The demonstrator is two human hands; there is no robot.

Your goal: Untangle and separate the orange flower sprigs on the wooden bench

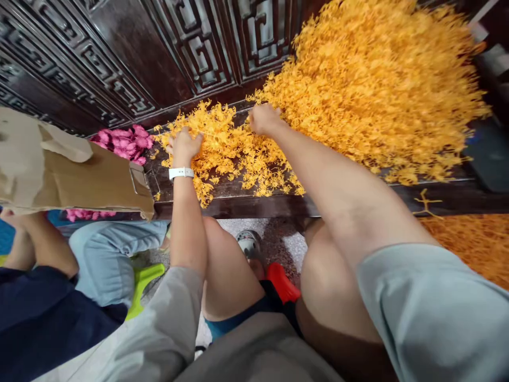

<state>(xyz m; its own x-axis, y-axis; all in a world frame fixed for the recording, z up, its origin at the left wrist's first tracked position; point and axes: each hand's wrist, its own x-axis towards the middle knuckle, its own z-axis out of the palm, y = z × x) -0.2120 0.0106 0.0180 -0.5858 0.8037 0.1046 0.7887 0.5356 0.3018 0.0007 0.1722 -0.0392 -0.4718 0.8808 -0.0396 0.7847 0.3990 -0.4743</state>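
On dark wood (234,205) below latticed panels (123,58), yellow pieces (222,132), left hand (185,144) spread, right hand (264,119) curled, grip unclear.

Along the far side, the view is closed off by a dark wooden panel (127,48), by which a bench (234,206) of similar dark wood is backed. The panel is divided into smooth boards and angular lattice (199,40), through whose gaps pale grey is shown. Pale highlights are caught on the glossy wood. Below, the floor (295,245) is speckled, pale in places and darkened to reddish brown beneath the bench. At lower left, it is crossed by a thin joint. Bright green plastic (140,289) is seen low down at left, its full shape hidden.
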